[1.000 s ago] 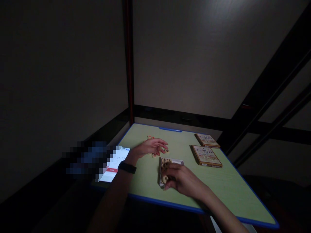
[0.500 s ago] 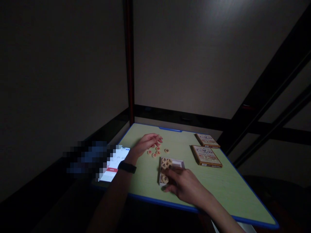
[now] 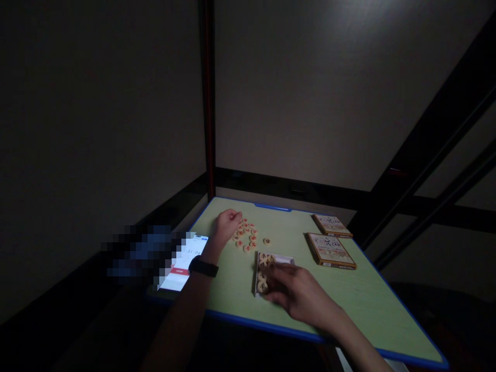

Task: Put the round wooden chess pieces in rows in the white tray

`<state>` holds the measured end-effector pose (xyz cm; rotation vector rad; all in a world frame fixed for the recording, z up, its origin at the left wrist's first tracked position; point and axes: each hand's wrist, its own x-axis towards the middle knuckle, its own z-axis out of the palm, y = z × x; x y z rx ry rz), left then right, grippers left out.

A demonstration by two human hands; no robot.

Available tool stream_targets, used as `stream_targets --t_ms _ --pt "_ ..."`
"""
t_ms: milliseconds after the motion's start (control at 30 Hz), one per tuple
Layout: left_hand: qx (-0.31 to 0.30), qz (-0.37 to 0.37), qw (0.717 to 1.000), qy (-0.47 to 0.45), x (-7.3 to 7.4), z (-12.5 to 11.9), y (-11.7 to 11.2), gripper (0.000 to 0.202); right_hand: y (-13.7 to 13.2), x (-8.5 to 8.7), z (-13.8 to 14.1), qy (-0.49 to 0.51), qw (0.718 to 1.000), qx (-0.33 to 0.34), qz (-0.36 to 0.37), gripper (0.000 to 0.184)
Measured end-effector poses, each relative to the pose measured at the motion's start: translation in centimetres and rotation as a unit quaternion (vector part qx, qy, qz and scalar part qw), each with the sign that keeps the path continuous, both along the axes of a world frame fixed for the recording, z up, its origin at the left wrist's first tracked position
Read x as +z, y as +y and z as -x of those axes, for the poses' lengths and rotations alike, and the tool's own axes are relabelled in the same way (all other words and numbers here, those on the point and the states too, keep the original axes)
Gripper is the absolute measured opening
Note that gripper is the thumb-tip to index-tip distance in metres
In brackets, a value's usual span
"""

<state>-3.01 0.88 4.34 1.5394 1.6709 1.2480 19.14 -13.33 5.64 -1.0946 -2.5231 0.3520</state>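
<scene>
My left hand [image 3: 227,223] is curled at the left edge of a pile of round wooden game pieces [image 3: 245,235] on the green table [image 3: 349,294]; its fingers are pinched together, and what they hold is too small to make out. One piece [image 3: 266,241] lies apart to the right of the pile. My right hand [image 3: 298,294] rests with fingers stretched over a small white open box [image 3: 271,258] that holds several pieces. A dark watch [image 3: 203,267] is on my left wrist.
Two flat printed boxes [image 3: 331,250] [image 3: 332,225] lie at the table's far right. A lit phone [image 3: 182,261] sits at the left edge. The table has a blue rim, and dark posts and rails stand behind it. The room is dim.
My left hand pulled back from over the pile to its left edge and curled closed, uncovering the pieces. My right hand opened from a curled grip and stretched its fingers over the box.
</scene>
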Motion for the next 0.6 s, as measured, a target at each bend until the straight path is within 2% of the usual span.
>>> stream_targets --t_ms 67,167,267,333,400,500,600 --pt "0.035 -0.003 0.986 0.163 0.0 0.5 -0.3 0.017 0.9 1.0 -0.5 0.017 1.000 -0.017 -0.014 0.034" --pt "-0.020 0.016 0.950 0.311 0.2 1.0 -1.1 0.017 3.8 2.1 -1.1 0.028 0.998 -0.053 -0.032 0.021" --pt "-0.083 0.053 0.936 0.339 0.5 1.3 -1.7 0.017 7.8 2.1 -1.1 -0.024 0.995 -0.094 -0.023 0.025" --pt "-0.097 0.063 0.933 0.341 0.5 1.4 -1.8 0.015 10.4 1.3 -0.8 -0.077 0.991 -0.105 -0.005 0.031" --pt "-0.110 0.061 0.930 0.346 0.3 1.6 -1.8 0.015 12.2 0.2 -0.5 -0.097 0.991 -0.091 0.003 0.029" --pt "-0.143 0.052 0.924 0.350 0.0 2.1 -1.6 0.026 13.4 -1.3 -0.1 -0.094 0.993 -0.070 0.005 0.024" --pt "-0.174 0.054 0.917 0.354 0.0 2.3 -1.6 0.029 13.6 -2.2 -0.1 -0.092 0.994 -0.066 0.002 0.018"
